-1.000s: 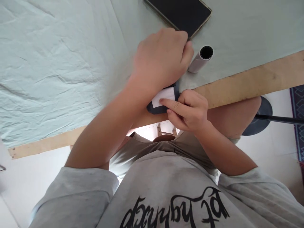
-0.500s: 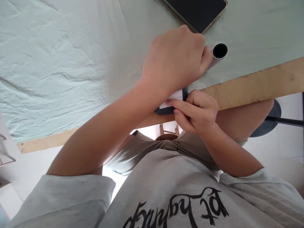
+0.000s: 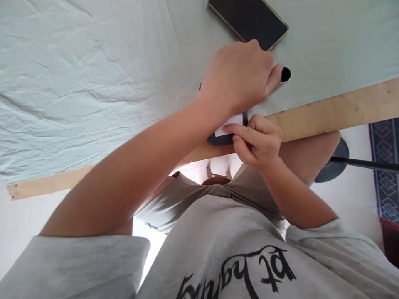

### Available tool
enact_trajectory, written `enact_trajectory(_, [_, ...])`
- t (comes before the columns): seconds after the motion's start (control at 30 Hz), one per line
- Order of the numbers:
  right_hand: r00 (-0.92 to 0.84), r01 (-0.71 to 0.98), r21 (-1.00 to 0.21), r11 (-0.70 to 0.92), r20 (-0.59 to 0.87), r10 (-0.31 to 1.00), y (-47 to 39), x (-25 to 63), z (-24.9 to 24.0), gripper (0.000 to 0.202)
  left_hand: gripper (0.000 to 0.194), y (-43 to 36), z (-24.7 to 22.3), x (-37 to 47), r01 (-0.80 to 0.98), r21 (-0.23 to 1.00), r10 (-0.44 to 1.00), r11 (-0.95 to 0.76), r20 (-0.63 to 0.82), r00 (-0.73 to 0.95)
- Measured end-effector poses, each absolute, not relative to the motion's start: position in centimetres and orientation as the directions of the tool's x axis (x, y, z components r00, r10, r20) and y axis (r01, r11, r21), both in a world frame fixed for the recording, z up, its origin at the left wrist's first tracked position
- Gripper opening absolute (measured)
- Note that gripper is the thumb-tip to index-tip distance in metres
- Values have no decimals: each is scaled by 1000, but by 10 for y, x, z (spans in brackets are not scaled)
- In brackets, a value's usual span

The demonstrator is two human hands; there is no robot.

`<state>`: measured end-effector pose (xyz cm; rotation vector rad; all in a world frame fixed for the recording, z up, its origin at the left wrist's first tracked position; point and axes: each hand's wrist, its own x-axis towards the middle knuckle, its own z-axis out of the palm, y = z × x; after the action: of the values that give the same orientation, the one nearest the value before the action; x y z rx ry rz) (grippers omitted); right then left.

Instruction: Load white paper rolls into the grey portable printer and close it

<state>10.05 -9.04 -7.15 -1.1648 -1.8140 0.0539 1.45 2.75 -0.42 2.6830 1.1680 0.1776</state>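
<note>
My left hand (image 3: 241, 77) reaches across from the left, back of the hand up, fingers curled inward. Whatever its fingers hold is hidden beneath it. Just past its outer edge stands a pale tube with a black end (image 3: 286, 74), partly covered by the hand. Under my left wrist lies a dark flat piece (image 3: 221, 140), largely hidden, with a white sheet (image 3: 232, 122) on it. My right hand (image 3: 258, 141) grips this dark piece at the near edge. Its index finger lies extended on the white sheet, the other fingers curled.
A dark phone-like slab (image 3: 249, 20) lies beyond my left hand. Wrinkled pale green cloth (image 3: 77, 83) covers the table, with a wooden edge strip (image 3: 336, 110) along the near side. A round dark seat (image 3: 335, 164) and a patterned cloth (image 3: 385, 166) are at right.
My left hand has shifted slightly right and covers more of the tube. The view has moved a little, showing more of the slab and the patterned cloth. My right hand keeps its hold.
</note>
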Motion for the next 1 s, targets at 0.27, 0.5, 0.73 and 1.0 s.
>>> enact_trajectory(0.27, [-67,698,-511,501,651,756,-93,100,-78,28,43,48,10,0,737,365,812,-569,105,575])
enact_trajectory(0.5, [-35,718,-539,440,604,796,-95,101,-74,28,6,21,-24,-75,620,664,895,-417,184,406])
enact_trajectory(0.73, [104,706,-654,271,474,874,-91,103,-67,32,71,-59,-57,-102,665,621,888,-415,117,445])
enact_trajectory(1.0, [119,767,-618,172,400,909,-86,104,-67,56,108,-64,-70,-95,735,520,889,-436,122,441])
